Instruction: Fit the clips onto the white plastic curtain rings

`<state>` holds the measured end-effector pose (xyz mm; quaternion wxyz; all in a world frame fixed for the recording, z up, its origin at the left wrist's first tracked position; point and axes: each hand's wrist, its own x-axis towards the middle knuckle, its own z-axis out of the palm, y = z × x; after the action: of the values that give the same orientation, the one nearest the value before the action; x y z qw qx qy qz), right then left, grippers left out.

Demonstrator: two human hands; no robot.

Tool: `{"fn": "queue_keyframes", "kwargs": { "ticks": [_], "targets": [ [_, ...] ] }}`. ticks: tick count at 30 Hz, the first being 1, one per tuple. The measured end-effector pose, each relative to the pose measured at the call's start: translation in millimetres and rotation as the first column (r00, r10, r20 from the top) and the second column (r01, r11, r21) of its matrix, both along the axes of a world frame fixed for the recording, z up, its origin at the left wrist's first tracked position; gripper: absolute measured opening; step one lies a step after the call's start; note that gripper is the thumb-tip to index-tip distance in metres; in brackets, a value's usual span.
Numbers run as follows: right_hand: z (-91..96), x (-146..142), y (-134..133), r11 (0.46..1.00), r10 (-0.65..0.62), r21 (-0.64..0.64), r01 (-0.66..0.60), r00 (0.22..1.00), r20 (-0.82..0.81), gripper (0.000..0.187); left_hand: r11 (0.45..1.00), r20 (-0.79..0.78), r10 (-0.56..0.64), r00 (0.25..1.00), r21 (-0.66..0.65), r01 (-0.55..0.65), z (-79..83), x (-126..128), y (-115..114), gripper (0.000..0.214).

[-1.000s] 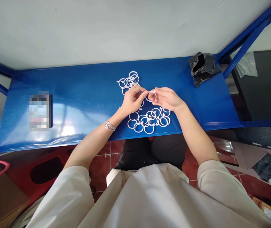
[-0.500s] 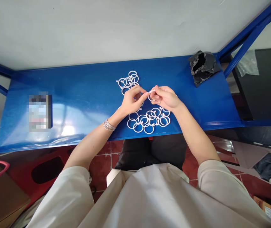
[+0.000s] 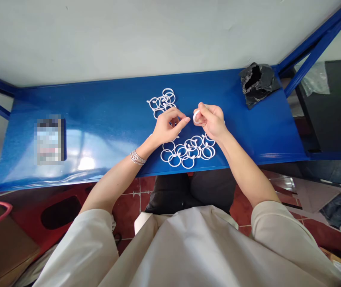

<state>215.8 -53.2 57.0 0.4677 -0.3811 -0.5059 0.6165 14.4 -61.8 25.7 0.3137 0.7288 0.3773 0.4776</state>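
Observation:
My right hand (image 3: 214, 119) grips a white plastic ring (image 3: 196, 116) above the blue table, with thumb and fingers closed on it. Just left of it, my left hand (image 3: 169, 125) has thumb and index tip brought together in a pinch. Anything between those tips is too small to make out. Several white rings with small tabs (image 3: 191, 149) lie overlapping near the front edge, below both hands. Another cluster of white rings (image 3: 161, 103) lies behind my left hand, which partly covers it.
The blue table (image 3: 104, 103) has a pixelated box-shaped object (image 3: 50, 139) on its left part. A crumpled black plastic bag (image 3: 257, 83) sits at the back right corner. Blue metal struts (image 3: 314, 52) rise at the right end, in front of a dark surface with clear plastic.
My right hand has drawn slightly right, away from my left fingertips, with the white ring in it now turned more edge-on. My left hand has hardly moved.

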Motion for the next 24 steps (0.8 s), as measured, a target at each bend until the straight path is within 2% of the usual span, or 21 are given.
{"fn": "queue_keyframes", "kwargs": {
  "ticks": [5,13,19,24],
  "targets": [
    [-0.1,-0.6,1.7,0.997,0.076,0.006,-0.076,0.996,-0.055,0.057,1.0,0.021,-0.003,1.0,0.03,0.002,-1.1,-0.3,1.2,0.045],
    [-7.6,-1.6,4.6,0.997,0.064,0.052,-0.064,0.998,-0.009,0.053,0.996,-0.025,0.083,0.996,0.025,-0.082,-4.8,-0.6,2.0,0.047],
    [-3.9,-2.5,5.9,0.995,0.101,-0.024,-0.101,0.995,0.024,0.064,0.999,-0.035,0.032,0.999,0.021,-0.031,-6.9,-2.1,2.1,0.03],
    [-10.2,-0.2,7.5,0.991,0.13,0.012,-0.13,0.991,0.015,0.048,1.0,-0.043,-0.001,0.999,0.005,0.001,-5.7,-1.5,0.1,0.037]
  ]
}}
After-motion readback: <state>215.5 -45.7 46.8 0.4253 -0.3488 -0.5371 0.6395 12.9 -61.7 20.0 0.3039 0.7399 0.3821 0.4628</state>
